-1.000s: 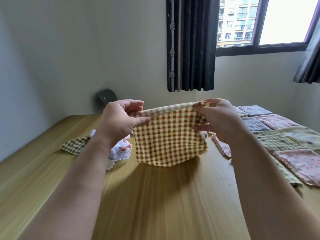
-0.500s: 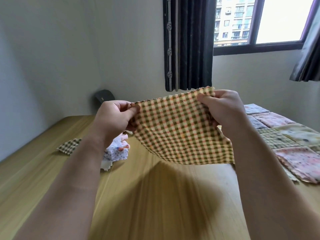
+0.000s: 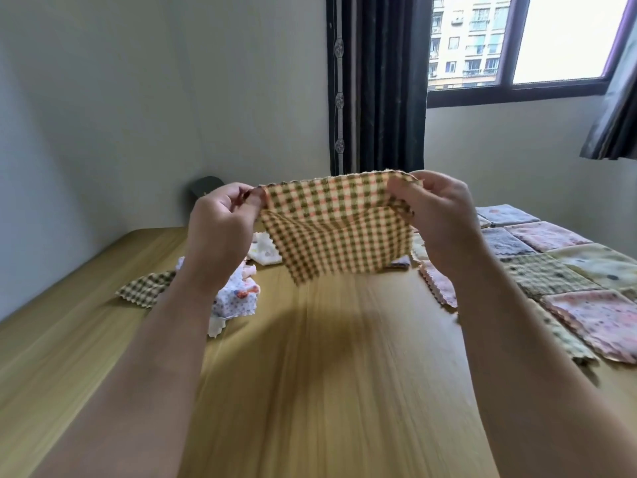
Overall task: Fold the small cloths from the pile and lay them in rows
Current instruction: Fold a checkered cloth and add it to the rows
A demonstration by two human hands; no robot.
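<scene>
I hold a green-and-orange checked cloth point(image 3: 336, 229) in the air above the wooden table point(image 3: 310, 374). My left hand point(image 3: 220, 232) pinches its upper left corner and my right hand point(image 3: 437, 219) pinches its upper right corner. The cloth hangs between them, its top part doubled over. Behind my left arm lies the pile of unfolded cloths point(image 3: 238, 298), white with small prints. Folded cloths point(image 3: 551, 270) lie in rows on the right side of the table.
A checked cloth point(image 3: 144, 286) lies flat at the left of the pile. A white cloth point(image 3: 265, 250) sits behind the held one. A dark curtain point(image 3: 375, 84) and a window are at the back; a dark round object point(image 3: 206, 186) stands by the wall.
The cloth swung up and spread out half a second ago; now its top edge is level again and the lower part hangs shorter, partly folded. Both hands stayed on the corners.
</scene>
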